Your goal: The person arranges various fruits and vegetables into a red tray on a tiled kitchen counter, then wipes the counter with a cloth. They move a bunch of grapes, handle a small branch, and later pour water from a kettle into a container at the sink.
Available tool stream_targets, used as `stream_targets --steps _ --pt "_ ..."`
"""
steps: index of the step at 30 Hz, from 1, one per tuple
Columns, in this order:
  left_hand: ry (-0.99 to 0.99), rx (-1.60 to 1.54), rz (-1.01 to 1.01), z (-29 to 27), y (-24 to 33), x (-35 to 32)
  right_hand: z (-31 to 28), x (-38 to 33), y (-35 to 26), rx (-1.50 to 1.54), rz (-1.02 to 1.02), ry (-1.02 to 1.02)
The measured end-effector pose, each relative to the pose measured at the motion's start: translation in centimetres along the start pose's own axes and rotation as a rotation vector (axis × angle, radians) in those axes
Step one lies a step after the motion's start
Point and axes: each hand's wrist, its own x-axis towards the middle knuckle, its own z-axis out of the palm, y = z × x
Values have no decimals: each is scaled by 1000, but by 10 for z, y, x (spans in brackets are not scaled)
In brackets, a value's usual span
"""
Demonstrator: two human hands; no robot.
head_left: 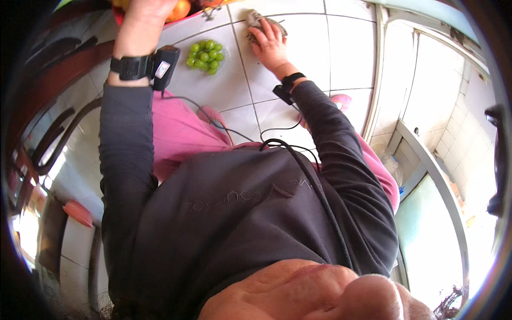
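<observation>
At the top edge my left hand [154, 6] is partly cut off, and its fingers are out of sight. It is beside orange round fruit [180, 9] in a red tray [118, 16]. My right hand [272, 45] presses on a crumpled grey cloth [254, 19] lying on the white tiles, its fingers bent over it. Between the hands, a bunch of green grapes [205, 56] rests on what looks like a clear dish or wrap, touched by neither hand.
White tiles [304, 48] lie under the grapes and cloth. Black cables [240, 130] run from both wrist devices across my lap. At right stands a pale metal-framed door [437, 186]. Dark curved furniture parts [58, 128] are at left, with a pink object [78, 213] lower down.
</observation>
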Motion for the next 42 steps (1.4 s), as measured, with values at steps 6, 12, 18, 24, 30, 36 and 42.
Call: stream_targets --steps 6,12,18,24,30,36,42 --pt "-151 -91 1 3 10 0 -33 7 -20 -168 -394 188" --pt "12 80 81 2 19 -16 4 23 -67 357 -37 -204" --pt "44 76 123 -11 30 -22 34 37 -64 345 -82 -226" --pt "214 235 197 2 30 -39 16 41 -31 496 -161 -272" --pt "220 247 242 31 35 -48 -59 53 -19 348 -198 -417" --pt "311 166 142 37 36 -44 -181 73 -19 483 -74 -521" --pt "292 165 164 37 32 -40 -308 95 -66 697 26 -342"
